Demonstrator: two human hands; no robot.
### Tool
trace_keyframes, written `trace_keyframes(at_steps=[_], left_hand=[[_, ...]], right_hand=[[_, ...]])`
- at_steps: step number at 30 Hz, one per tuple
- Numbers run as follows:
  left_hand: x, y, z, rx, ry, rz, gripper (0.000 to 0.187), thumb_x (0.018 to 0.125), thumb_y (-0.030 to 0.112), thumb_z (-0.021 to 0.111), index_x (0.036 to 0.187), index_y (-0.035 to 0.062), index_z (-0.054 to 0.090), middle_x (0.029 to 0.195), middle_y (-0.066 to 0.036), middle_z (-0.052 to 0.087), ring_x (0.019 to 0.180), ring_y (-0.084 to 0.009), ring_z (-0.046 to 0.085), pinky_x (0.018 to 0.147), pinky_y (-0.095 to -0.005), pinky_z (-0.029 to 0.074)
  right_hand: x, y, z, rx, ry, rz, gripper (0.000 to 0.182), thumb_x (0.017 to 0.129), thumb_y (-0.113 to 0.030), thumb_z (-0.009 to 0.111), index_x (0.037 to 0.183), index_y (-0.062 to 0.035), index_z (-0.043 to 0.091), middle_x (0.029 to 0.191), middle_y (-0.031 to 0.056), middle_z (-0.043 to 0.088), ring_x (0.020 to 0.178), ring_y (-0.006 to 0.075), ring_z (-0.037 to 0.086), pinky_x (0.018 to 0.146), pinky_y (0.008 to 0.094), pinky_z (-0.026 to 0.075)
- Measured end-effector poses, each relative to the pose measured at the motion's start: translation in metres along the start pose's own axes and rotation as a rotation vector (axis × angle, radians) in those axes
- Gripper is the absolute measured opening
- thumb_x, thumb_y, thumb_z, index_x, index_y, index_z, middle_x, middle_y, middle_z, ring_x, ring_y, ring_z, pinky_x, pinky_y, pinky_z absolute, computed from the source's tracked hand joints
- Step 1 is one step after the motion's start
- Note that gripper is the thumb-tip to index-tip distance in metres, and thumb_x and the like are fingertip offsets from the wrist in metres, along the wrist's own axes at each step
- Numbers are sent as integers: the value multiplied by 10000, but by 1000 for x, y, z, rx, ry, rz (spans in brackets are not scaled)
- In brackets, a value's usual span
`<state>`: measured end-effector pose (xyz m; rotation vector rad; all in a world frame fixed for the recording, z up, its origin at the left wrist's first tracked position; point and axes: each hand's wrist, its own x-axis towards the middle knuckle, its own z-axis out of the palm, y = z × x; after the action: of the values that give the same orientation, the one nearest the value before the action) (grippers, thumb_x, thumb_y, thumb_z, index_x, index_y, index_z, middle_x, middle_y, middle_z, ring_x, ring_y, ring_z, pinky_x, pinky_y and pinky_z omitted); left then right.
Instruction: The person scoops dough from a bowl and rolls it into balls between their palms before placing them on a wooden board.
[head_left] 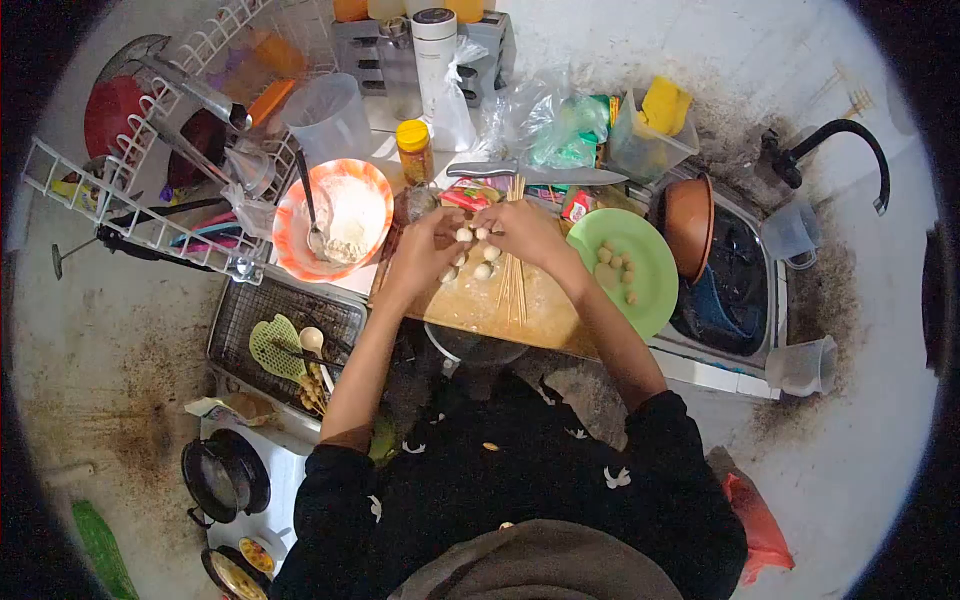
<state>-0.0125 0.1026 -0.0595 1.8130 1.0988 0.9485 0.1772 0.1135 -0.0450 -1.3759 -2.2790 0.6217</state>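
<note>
Over the wooden board (560, 325), my left hand (428, 248) has its fingers closed around a small pale dough ball (464, 235). My right hand (515, 230) pinches another dough ball (482, 234) just beside it. More balls lie on the board below, one of them (482, 271) under my right hand. Thin wooden skewers (516, 290) lie lengthwise on the board, partly beneath my right hand. On the right, a green plate (648, 240) holds several small balls. An orange and white bowl (365, 195) of flour with a spoon (315, 240) stands on the left.
Behind the board lies a large knife (570, 175), near a yellow-lidded jar (414, 150) and a white bottle (435, 65). A sink (735, 290) with a brown bowl (688, 230) is at the right. A dish rack (140, 150) and a wire tray (235, 325) are at the left.
</note>
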Motion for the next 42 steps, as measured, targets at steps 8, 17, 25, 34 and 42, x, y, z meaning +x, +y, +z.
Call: trace_keyframes(at_steps=[8,17,25,34,42], left_hand=[[-12,11,-9,50,11,22,306,772,46,614,1063,-15,540,1001,-135,623,906,-209,619,767,-309,482],[-74,40,-48,80,485,103,216,775,23,598,987,-6,577,953,-119,619,938,-216,574,858,-307,416],[-102,-30,-43,-817,1023,-379,652,830,204,616,1326,90,209,1329,-59,255,1191,-196,340,901,-366,388],[-101,-23,-55,-1041,789,-408,511,862,213,562,1277,142,273,1136,-73,480,951,-227,548,714,-309,471],[-99,-23,-60,-1141,728,-316,497,871,125,535,1294,143,275,1201,-52,440,985,-202,541,853,-334,472]], right_hand=[[6,-4,-19,10,112,94,151,727,-166,633,817,-46,621,736,113,631,687,231,624,639,309,478],[89,-83,12,178,101,-310,84,689,-115,622,719,-43,591,603,91,587,551,206,579,542,295,446],[149,-116,96,-92,-210,-344,125,645,-149,668,753,-92,695,744,102,655,730,241,629,653,351,485],[132,-147,115,-106,-205,-237,92,628,-124,649,679,-48,659,677,174,624,694,322,636,638,392,515],[137,-142,130,-244,-168,-305,102,660,-118,591,707,-69,667,737,154,640,722,288,642,598,383,510]])
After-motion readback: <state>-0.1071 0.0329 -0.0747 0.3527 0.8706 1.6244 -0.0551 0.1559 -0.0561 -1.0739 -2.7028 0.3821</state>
